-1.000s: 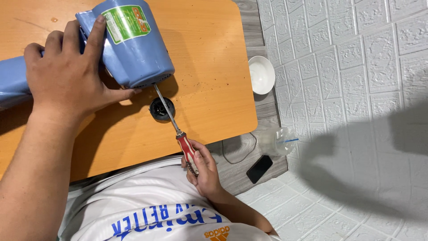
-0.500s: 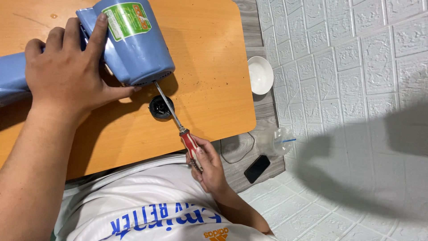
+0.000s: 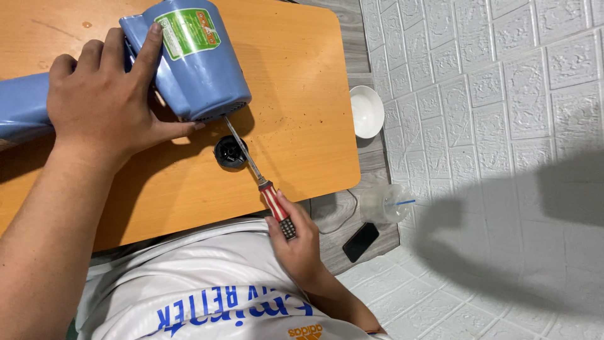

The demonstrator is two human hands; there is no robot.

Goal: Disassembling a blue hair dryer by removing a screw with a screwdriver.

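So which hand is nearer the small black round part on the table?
Left. The left hand grips the blue housing just above the black round part; the right hand holds the screwdriver handle, farther off.

I see the motor housing (image 3: 195, 63) on the counter (image 3: 302, 94), a cap (image 3: 231, 152) just before it; the screwdriver (image 3: 255, 171) passes over the cap. Right of the counter, on the floor: bowl (image 3: 367, 111), cup (image 3: 384, 204), phone (image 3: 360, 242)

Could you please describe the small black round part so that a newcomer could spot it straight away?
Start at the orange wooden table. Below the blue motor housing, beside the screwdriver shaft, lies the small black round part, the only dark, loose disc on the tabletop.
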